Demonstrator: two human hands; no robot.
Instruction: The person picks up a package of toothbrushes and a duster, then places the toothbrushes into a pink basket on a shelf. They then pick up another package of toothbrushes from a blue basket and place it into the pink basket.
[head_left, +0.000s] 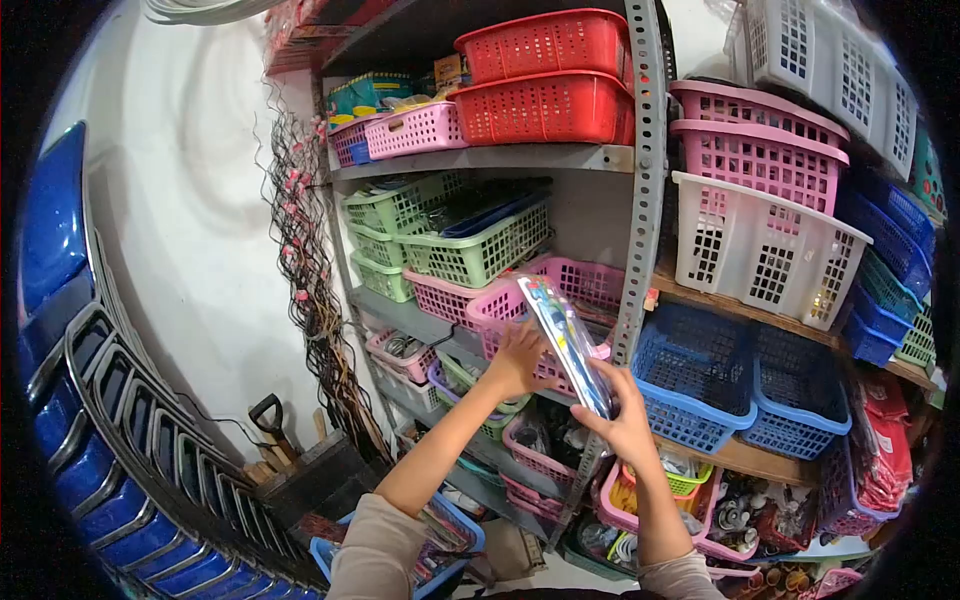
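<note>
A clear plastic package [570, 345] with long, mostly blue items inside is held up slantwise in front of the shelves. My right hand [622, 412] grips its lower end, thumb and fingers around the edge. Just left of the package, my left hand [518, 360] reaches to a pink basket [490, 308] on the middle shelf, its fingers spread at the basket's front. Whether its fingertips touch the basket or the package is hard to tell. Behind the package, another pink basket [590, 280] stands on the same shelf.
Green baskets [470, 255] and red baskets [545, 105] fill the upper shelves. A perforated metal post [645, 180] rises right of my hands. Blue baskets [690, 375] stand further right. Stacked blue chairs [130, 480] line the left. Below my arms is a blue basket [470, 545].
</note>
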